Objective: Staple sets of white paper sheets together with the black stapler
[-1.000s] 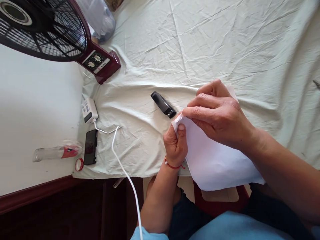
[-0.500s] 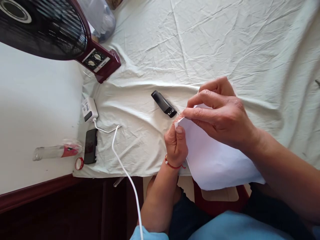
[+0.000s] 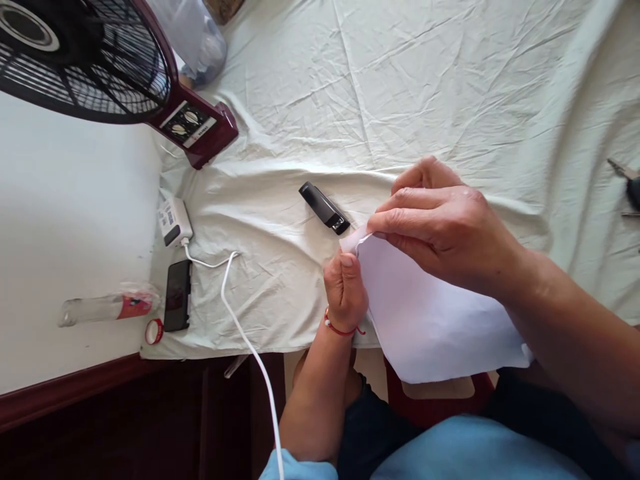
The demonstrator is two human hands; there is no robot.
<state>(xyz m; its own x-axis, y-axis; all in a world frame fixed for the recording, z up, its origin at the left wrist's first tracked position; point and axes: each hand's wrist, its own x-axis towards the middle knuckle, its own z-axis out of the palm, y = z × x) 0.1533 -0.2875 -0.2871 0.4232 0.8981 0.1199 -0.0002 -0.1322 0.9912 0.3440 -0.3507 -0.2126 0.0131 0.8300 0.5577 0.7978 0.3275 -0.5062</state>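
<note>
Both the left hand [image 3: 345, 290] and the right hand [image 3: 443, 227] are closed in a pinch on the top corner of a white paper sheet [image 3: 425, 320], a small black stapler [image 3: 324, 207] lying just beyond them.

- fan [image 3: 90, 63] at top left
- charger [image 3: 169, 221] with cable [image 3: 240, 320]
- phone [image 3: 176, 295] beside a bottle [image 3: 103, 308]
- red cap [image 3: 155, 331]
- stapler [image 3: 324, 208] on the cloth [image 3: 400, 87]
</note>
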